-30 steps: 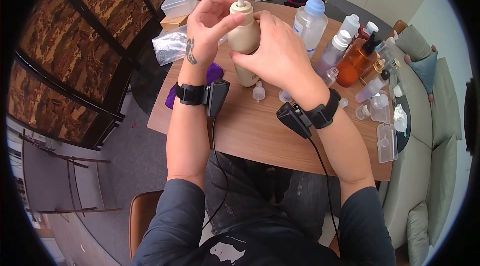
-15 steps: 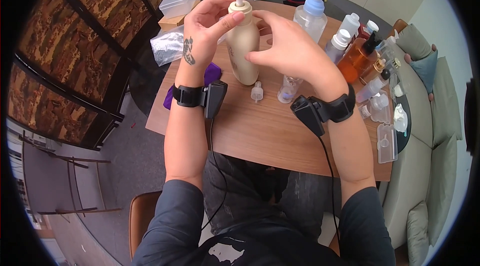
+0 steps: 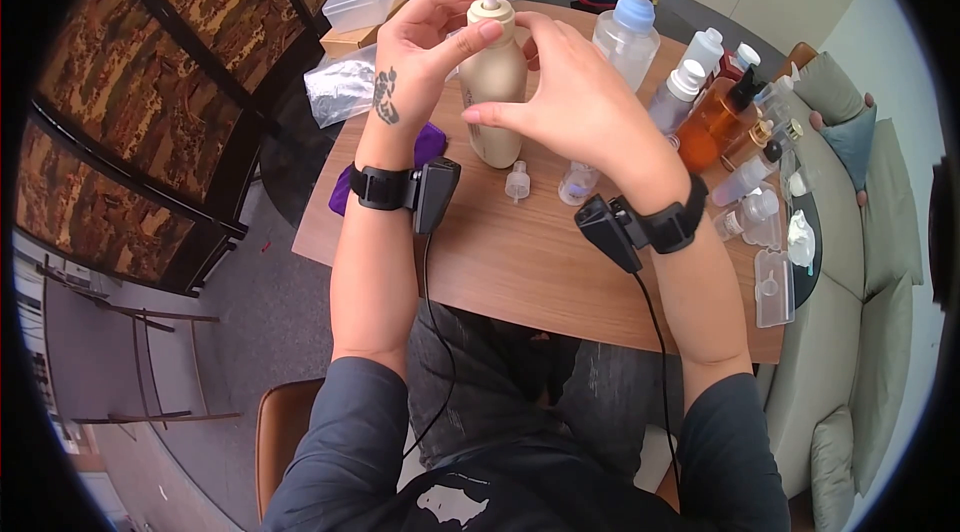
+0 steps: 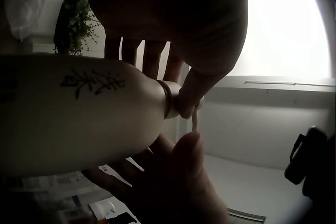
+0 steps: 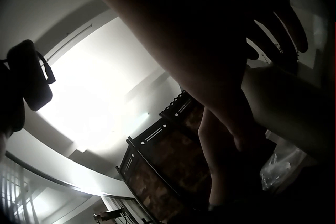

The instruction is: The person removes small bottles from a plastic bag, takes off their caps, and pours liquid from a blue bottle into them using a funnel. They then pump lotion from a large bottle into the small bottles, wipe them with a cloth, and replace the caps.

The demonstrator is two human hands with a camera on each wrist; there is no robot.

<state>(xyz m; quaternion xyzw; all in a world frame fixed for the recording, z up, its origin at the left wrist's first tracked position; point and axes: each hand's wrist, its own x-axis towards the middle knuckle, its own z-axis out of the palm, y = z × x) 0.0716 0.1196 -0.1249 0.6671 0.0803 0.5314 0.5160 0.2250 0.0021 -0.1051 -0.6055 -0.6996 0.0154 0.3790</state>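
Observation:
A cream pump bottle [image 3: 492, 82] stands upright on the wooden table, dark characters showing on its side in the left wrist view. My left hand [image 3: 418, 47] holds its collar, the thumb at the front and the fingers behind. Around the right side of the bottle, my right hand [image 3: 585, 92] makes a wide, loose curve. Its thumb overlaps the bottle's front in the head view, its fingertips are close to the shoulder, and a gap shows beside the palm. In front of the bottle lies a small clear nozzle-like piece [image 3: 517, 180].
A clear pump bottle with a blue head [image 3: 630, 32], an amber bottle [image 3: 715, 122] and several smaller bottles line the right side. A purple cloth [image 3: 430, 142] and a clear plastic bag [image 3: 338, 90] lie left. A clear bottle [image 3: 578, 182] lies below my right hand.
My right hand has loosened from the bottle, swung out to the right, then come partly back around it. The left hand has stayed at the collar.

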